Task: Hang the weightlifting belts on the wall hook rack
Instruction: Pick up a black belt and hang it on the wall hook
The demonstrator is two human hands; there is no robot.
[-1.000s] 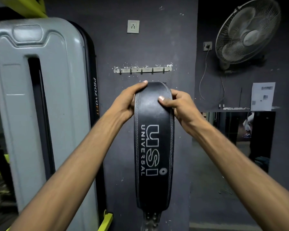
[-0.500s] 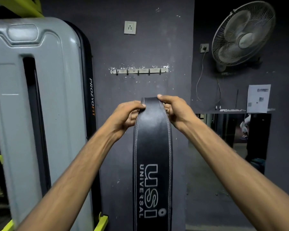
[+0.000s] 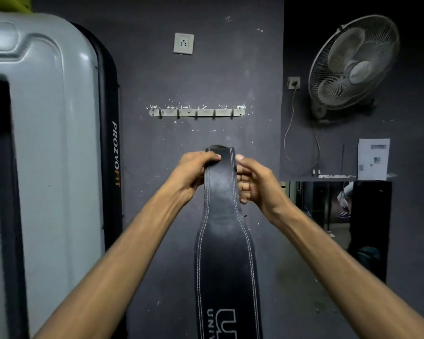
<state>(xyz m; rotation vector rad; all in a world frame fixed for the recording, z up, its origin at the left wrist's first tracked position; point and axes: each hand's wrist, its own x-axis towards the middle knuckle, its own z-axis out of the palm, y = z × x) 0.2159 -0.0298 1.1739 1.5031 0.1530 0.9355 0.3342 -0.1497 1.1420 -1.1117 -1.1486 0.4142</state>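
Below the hook rack (image 3: 196,113), the belt (image 3: 224,253) hangs long axis vertical, narrow end up; left grip (image 3: 194,172) and right grip (image 3: 257,183) both clasp that end.

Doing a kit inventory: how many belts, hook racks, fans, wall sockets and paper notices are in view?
Belt: 1
Hook rack: 1
Fan: 1
Wall sockets: 2
Paper notice: 1
Total: 6
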